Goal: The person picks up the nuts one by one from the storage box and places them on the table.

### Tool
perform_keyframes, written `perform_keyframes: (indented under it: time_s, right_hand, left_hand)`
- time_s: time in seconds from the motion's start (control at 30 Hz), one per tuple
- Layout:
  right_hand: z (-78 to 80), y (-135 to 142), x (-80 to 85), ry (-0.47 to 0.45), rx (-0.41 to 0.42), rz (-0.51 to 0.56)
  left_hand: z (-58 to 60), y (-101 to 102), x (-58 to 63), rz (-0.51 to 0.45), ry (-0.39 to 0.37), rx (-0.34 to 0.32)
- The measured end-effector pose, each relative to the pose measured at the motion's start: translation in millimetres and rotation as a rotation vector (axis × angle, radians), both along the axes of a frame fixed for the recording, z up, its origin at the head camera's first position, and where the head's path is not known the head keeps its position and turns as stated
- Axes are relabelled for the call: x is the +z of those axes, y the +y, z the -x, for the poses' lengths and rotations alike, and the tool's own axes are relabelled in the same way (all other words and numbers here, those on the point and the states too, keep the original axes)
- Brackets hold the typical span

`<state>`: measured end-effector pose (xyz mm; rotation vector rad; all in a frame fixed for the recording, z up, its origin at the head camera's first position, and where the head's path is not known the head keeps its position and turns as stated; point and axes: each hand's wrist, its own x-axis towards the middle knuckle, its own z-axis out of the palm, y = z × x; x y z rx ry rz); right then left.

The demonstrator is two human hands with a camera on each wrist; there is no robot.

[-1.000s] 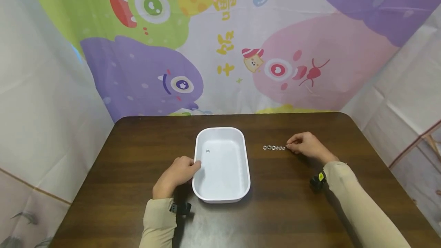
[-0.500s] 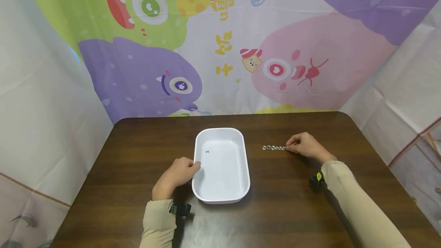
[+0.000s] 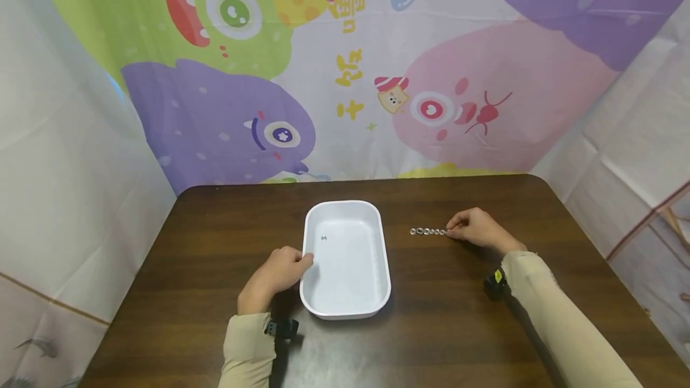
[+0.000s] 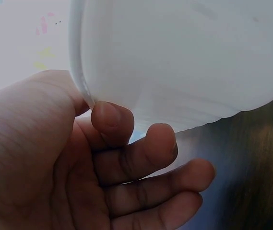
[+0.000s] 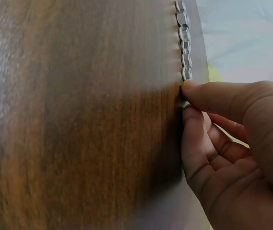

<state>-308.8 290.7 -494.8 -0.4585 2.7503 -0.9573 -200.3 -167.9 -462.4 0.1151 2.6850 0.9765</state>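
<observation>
In the head view, a white rectangular tray (image 3: 350,268) with rounded corners sits on the table. My left hand (image 3: 277,271) grips its left rim, thumb over the edge; the left wrist view shows the curled fingers (image 4: 160,148) below that rim. One small shiny metal nut (image 3: 324,238) lies inside the tray. Right of the tray, several small metal nuts (image 3: 427,232) form a straight row, close together. My right hand (image 3: 477,229) is at the row's right end, pinching a small nut between thumb and forefinger, mostly hidden by the fingertips. The right wrist view shows the row (image 5: 185,45) beyond the thumb.
The dark brown wooden table (image 3: 442,340) spreads around the tray and the row. A printed cartoon cloth (image 3: 356,64) hangs behind its far edge, with pale cloths at both sides. Each wrist wears a small black camera (image 3: 281,327).
My right fingertips have lowered slightly toward the row's right end. The left hand keeps its grip on the tray rim, and the head view has shifted a little.
</observation>
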Motion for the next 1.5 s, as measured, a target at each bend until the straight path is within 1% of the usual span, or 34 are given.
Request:
perform_keyframes:
  time_s: [0.37,0.47,0.57,0.6,0.7,0.83,0.97,1.07,1.23,1.5]
  right_hand:
    - [-0.6,0.4,1.9,-0.015,0.003,-0.001]
    - [-0.8,-0.8,4.6,-0.032,0.004,0.021]
    - [-1.8,-3.1,7.5,-0.045,-0.014,0.045]
    - [-2.1,-4.0,8.1,-0.040,-0.019,0.050]
    - [-2.5,-8.8,9.4,0.048,-0.027,0.025]
    - [-4.0,-19.9,13.6,0.166,-0.033,0.008]
    - [-5.8,-33.6,22.3,0.198,-0.053,0.048]
    - [-5.4,-45.0,29.0,0.203,-0.059,0.072]
    - [-5.1,-65.8,40.0,0.181,-0.063,0.131]
    - [-4.7,-95.7,57.4,0.189,-0.031,0.194]
  left_hand:
    - [-0.8,0.2,0.1,0.000,-0.003,0.007]
    - [-0.3,0.3,0.2,0.000,-0.007,0.006]
    - [0.2,0.7,-0.4,0.001,-0.012,0.009]
    - [0.4,1.0,-0.5,0.001,-0.012,0.009]
    - [0.6,1.0,-1.5,0.000,-0.018,0.013]
    - [-0.5,0.1,-1.2,0.001,-0.034,0.025]
    - [-1.4,0.5,0.1,0.000,-0.040,0.029]
    - [-1.5,0.4,0.7,0.001,-0.027,0.021]
    - [-2.1,-1.3,2.0,0.011,-0.005,0.010]
    - [-1.7,1.2,2.0,0.003,-0.008,0.009]
